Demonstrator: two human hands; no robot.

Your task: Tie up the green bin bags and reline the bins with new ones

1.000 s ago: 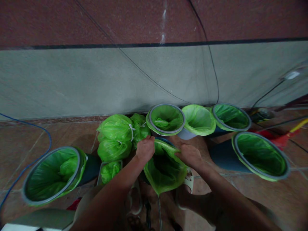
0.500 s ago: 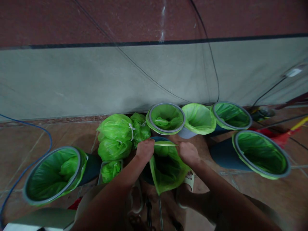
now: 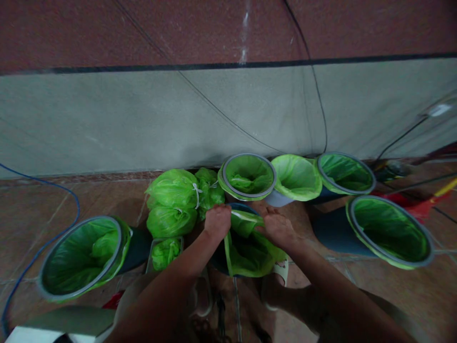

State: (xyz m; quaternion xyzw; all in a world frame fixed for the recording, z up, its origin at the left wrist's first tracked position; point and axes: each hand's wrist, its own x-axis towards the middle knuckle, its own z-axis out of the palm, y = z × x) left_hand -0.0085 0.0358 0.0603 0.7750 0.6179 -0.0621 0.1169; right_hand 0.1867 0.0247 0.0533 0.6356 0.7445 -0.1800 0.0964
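Observation:
A green bin bag [image 3: 246,262] stands open-mouthed inside a dark blue bin [image 3: 243,206] between my feet. My left hand [image 3: 218,222] is closed on the bag's far rim at its left side. At the right side, my right hand [image 3: 281,228] grips the bag's edge, with its thumb toward the inside of the mouth. The rim hangs slightly slack between the two hands. The bag's near edge droops toward me, and its inside is dark.
Bins lined with green bags stand around: a tilted one at left [image 3: 82,257], a grey-rimmed one [image 3: 249,176], a pale one [image 3: 296,178], and others at right [image 3: 389,231]. Tied green bags [image 3: 173,190] lie beside a small lined bin [image 3: 166,252]. A blue cable [image 3: 76,202] crosses the floor.
The bag's far rim was stretched taut between my hands and is now slack and lower. Its near edge has drawn back toward the bin. My right hand has shifted and turned slightly.

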